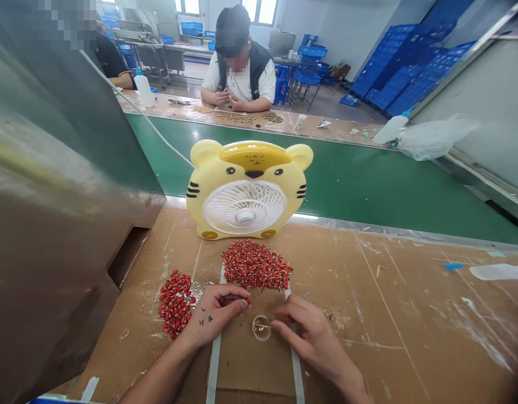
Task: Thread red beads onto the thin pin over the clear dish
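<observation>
Between the thumb and fingers of my left hand is a small red part. My right hand is curled beside a small round clear dish, its thumb and fingertips at the right rim. A thin pale line crosses the dish toward those fingertips; whether they pinch it is unclear. Tiny bits lie in the dish. Beyond both hands spreads a large pile of red parts with metallic bits. A second pile of red parts lies left of my left hand.
A yellow animal-faced fan stands behind the large pile. On the left is a big metal housing. Beyond the green belt, a person handles small pieces at another bench. Cardboard covers my bench, with white tape strips.
</observation>
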Demonstrator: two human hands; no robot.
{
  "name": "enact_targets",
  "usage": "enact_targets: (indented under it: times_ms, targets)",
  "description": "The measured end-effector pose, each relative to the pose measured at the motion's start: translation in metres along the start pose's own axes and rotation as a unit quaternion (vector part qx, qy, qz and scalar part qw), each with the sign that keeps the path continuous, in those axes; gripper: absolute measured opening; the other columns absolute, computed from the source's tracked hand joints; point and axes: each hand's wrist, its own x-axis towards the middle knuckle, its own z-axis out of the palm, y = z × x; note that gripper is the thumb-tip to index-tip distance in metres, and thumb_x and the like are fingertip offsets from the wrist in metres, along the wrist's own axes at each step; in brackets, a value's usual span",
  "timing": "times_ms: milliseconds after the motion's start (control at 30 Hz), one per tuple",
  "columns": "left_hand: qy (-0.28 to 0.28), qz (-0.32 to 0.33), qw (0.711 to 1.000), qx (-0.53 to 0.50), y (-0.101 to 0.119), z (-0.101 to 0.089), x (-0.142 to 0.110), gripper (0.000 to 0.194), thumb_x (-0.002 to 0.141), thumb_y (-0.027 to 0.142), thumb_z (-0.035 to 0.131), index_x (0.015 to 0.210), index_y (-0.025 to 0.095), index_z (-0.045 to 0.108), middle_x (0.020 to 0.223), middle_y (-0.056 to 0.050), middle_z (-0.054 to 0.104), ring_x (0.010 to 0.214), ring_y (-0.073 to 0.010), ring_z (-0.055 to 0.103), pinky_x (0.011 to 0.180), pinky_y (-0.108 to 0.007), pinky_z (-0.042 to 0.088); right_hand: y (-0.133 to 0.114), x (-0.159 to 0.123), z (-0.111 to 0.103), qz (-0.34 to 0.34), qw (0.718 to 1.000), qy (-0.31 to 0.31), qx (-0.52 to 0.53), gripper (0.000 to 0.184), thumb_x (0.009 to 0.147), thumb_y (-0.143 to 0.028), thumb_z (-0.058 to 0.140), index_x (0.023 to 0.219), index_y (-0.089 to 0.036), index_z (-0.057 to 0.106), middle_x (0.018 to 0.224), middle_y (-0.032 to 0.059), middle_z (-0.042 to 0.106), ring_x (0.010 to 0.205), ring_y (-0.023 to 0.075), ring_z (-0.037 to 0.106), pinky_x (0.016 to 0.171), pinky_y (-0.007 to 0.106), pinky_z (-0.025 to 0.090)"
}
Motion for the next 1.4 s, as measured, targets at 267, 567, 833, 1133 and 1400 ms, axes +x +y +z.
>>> enact_targets:
  times_ms: [267, 567, 833, 1133, 1400]
  targets:
    - [-0.003, -0.007, 1.0, -0.015, -0.002, -0.005, 0.002, 0.025, 0.075, 0.035, 0.078, 0.089, 0.015, 0.077, 0.079, -0.008, 0.079, 0.076, -0.021, 0.073, 0.064, -0.025, 0.057, 0.047, -0.043, -0.074, 0.128, 0.983, 0.024, -0.133, 0.021, 0.096, -0.023, 0.05, 0.095, -0.021, 0.071, 0.09, 0.0065, 0.069, 0.086, 0.0214, 0.065, 0.078, 0.032, 0.051]
    - [0.001, 0.01, 1.0, -0.02, -0.005, -0.005, 0.004, 0.025, 0.074, 0.034, 0.079, 0.089, 0.014, 0.077, 0.076, -0.007, 0.078, 0.075, -0.0205, 0.073, 0.063, -0.024, 0.055, 0.055, -0.042, -0.054, 0.103, 0.974, -0.026, -0.201, 0.022, 0.092, -0.018, 0.052, 0.084, -0.02, 0.073, 0.083, 0.0069, 0.067, 0.083, 0.0231, 0.062, 0.075, 0.034, 0.05]
    - [-0.018, 0.035, 0.999, -0.016, -0.011, -0.003, 0.003, 0.025, 0.075, 0.032, 0.079, 0.091, 0.013, 0.077, 0.075, -0.007, 0.078, 0.066, -0.0144, 0.068, 0.06, -0.021, 0.051, 0.034, -0.03, -0.03, 0.115, 0.99, 0.076, -0.017, 0.016, 0.091, -0.028, 0.058, 0.082, -0.021, 0.069, 0.078, 0.0032, 0.071, 0.069, 0.0188, 0.065, 0.065, 0.028, 0.049]
    - [-0.039, 0.053, 0.997, -0.038, -0.013, -0.002, 0.002, 0.024, 0.076, 0.033, 0.078, 0.089, 0.013, 0.078, 0.074, -0.007, 0.076, 0.065, -0.0157, 0.067, 0.062, -0.024, 0.051, -0.018, 0.027, 0.017, 0.04, 0.984, 0.074, 0.154, 0.004, 0.085, -0.021, 0.068, 0.082, -0.02, 0.068, 0.08, 0.0025, 0.068, 0.074, 0.0171, 0.063, 0.07, 0.026, 0.049]
    - [-0.041, 0.135, 0.99, 0.021, -0.005, 0.0, 0.0, 0.015, 0.079, 0.026, 0.075, 0.086, 0.014, 0.081, 0.08, -0.008, 0.075, 0.074, -0.0177, 0.066, 0.069, -0.026, 0.051, -0.036, 0.039, 0.02, 0.013, 0.996, 0.039, 0.083, 0.011, 0.087, -0.014, 0.061, 0.079, -0.021, 0.059, 0.078, 0.0002, 0.063, 0.074, 0.0161, 0.06, 0.07, 0.024, 0.045]
